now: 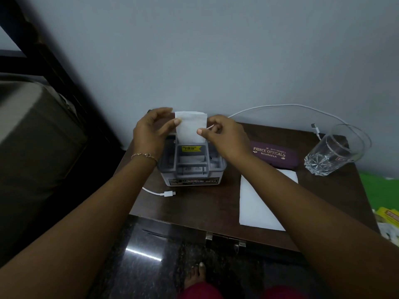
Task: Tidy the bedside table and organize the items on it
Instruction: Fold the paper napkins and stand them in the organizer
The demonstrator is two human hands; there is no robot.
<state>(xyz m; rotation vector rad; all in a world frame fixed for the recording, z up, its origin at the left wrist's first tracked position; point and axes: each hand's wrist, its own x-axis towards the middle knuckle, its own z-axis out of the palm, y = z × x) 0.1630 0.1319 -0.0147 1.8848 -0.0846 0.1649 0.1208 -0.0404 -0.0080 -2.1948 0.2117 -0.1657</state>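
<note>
L hand [151, 131]: pinching tissue [191, 126] at left edge, thumb + fingers
R hand [225, 138]: pinching right edge
tissue: upright, btm end dipping into box [190, 171]

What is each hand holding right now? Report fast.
Left hand: pinches the left edge of the white paper.
Right hand: pinches the paper's right edge.

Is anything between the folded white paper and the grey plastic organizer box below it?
Nothing visible. The folded white paper, pinched by the left hand and the right hand, stands directly over the grey plastic organizer box, its lower edge at the rear compartment's rim.
</note>
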